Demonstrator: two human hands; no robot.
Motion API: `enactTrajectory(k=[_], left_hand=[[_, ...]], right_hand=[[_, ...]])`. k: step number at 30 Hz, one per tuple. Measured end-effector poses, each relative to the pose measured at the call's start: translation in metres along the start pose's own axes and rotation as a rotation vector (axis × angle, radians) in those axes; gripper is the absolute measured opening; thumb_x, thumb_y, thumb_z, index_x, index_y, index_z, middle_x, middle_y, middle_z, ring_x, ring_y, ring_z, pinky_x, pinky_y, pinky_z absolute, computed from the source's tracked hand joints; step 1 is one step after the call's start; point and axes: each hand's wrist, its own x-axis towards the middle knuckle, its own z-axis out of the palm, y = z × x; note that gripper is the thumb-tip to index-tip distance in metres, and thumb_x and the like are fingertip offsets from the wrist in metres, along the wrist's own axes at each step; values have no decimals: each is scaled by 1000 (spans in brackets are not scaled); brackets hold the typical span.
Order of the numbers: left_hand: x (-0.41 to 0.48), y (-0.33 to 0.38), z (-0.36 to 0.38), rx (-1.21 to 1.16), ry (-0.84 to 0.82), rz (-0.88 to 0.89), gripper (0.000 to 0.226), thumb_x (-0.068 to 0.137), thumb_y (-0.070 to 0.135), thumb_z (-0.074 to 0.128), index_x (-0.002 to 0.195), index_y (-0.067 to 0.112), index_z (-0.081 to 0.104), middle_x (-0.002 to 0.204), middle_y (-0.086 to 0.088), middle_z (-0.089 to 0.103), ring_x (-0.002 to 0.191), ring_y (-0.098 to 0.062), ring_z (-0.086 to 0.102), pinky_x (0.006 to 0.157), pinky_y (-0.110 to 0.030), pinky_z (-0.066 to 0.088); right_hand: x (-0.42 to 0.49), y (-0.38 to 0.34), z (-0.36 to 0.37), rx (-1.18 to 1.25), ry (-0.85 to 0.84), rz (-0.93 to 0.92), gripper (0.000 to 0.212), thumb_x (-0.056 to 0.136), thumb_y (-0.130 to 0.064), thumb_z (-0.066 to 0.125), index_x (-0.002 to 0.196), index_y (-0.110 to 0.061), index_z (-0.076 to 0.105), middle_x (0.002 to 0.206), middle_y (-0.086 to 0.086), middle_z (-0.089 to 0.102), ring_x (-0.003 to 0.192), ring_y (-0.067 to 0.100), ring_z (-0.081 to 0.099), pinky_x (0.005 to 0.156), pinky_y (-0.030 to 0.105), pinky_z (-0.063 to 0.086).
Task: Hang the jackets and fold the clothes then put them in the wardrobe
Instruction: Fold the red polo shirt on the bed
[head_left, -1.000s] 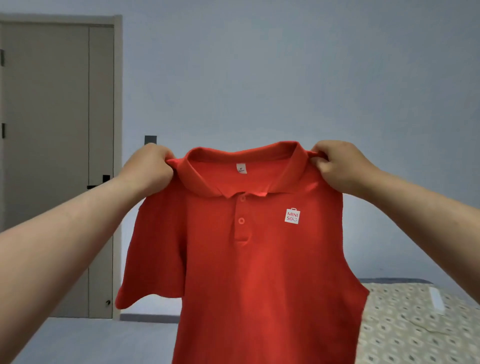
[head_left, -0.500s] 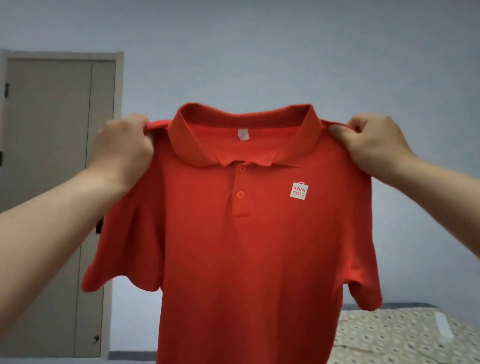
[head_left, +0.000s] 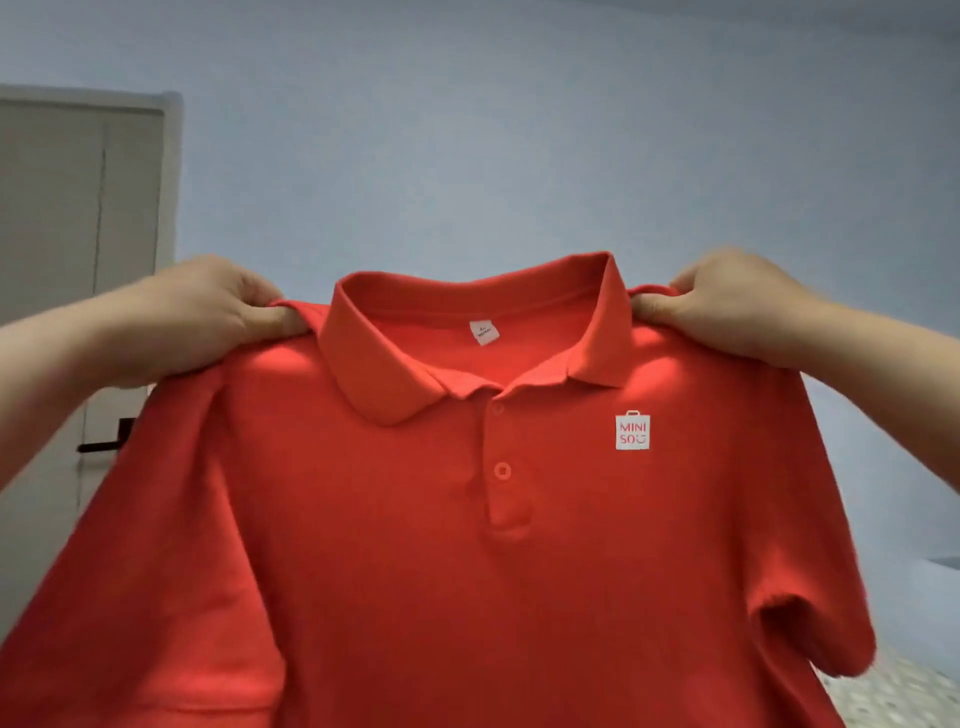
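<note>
Both hands pinch a red polo shirt (head_left: 415, 545) at its shoulder seams, left hand (head_left: 208, 317) and right hand (head_left: 727, 306) level, holding it in the air, front facing the person, before a pale wall (head_left: 493, 130). For a clean fold, the shirt probably wants laying flat on the bed (head_left: 904, 691), buttons down. Soft knit fabric, ribbed collar (head_left: 467, 338), white chest logo (head_left: 632, 430).

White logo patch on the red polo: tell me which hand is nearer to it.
Right. The right hand pinches the shoulder just above and outward of the white logo patch. The left hand grips the opposite shoulder of the red polo, across the collar.
</note>
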Motion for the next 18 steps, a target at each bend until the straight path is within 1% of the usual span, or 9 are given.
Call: enactTrajectory(k=[2,5,7,8,9,11,13,15,18], left_hand=[[3,-17,7,-143,-198,-33,51,62,70,70,87,27,79,80,-2,77,72,-16,74,58,-26,59],[9,-53,32,-319,-380,-99,78,46,80,80,98,21,78,97,-10,77,86,-24,74,69,-26,60],[7,-77,69,-384,-493,-169,81,52,77,81,105,17,76,107,-16,74,99,-35,71,83,-40,60],[1,-88,92,-407,-540,-206,79,56,75,81,106,15,75,110,-18,73,103,-41,68,90,-48,56],[-9,-99,119,-421,-572,-237,77,59,74,79,107,14,74,110,-19,72,105,-44,66,94,-54,52],[-36,-115,172,-420,-579,-292,64,67,68,75,105,16,75,106,-15,74,99,-38,70,94,-55,52],[-69,-132,224,-413,-525,-325,36,88,48,67,96,13,75,93,-11,76,83,-26,71,89,-53,52],[-111,-153,273,-399,-514,-410,23,101,20,56,91,5,71,84,-8,75,76,-22,66,86,-53,52],[-188,-181,339,-369,-592,-546,22,102,15,52,96,5,72,92,-7,76,88,-24,71,87,-42,52]], right_hand=[[-6,5,0,123,-218,76,65,72,-78,62,68,-13,73,61,3,70,60,20,65,56,31,48],[-18,19,7,377,-549,117,66,62,-74,70,88,-13,77,84,7,77,76,23,74,71,37,58],[-26,33,38,607,-654,125,65,67,-62,71,100,-6,75,101,14,76,88,26,73,84,41,57],[-35,37,62,731,-683,133,61,70,-55,69,102,-3,73,105,16,74,89,25,70,86,39,57],[-46,41,91,844,-701,157,54,74,-49,67,102,-4,72,103,15,72,87,22,68,83,36,57],[-74,45,151,986,-713,269,39,81,-43,63,98,-9,73,98,12,72,82,18,66,79,33,56],[-102,52,210,892,-688,315,39,92,-40,61,97,-3,72,93,15,72,78,20,63,77,36,51],[-132,59,262,625,-664,233,42,98,-40,59,79,-3,66,73,10,66,66,15,55,65,33,45],[-190,72,326,290,-828,81,47,97,-42,59,63,-10,56,60,1,58,53,9,49,59,32,39]])
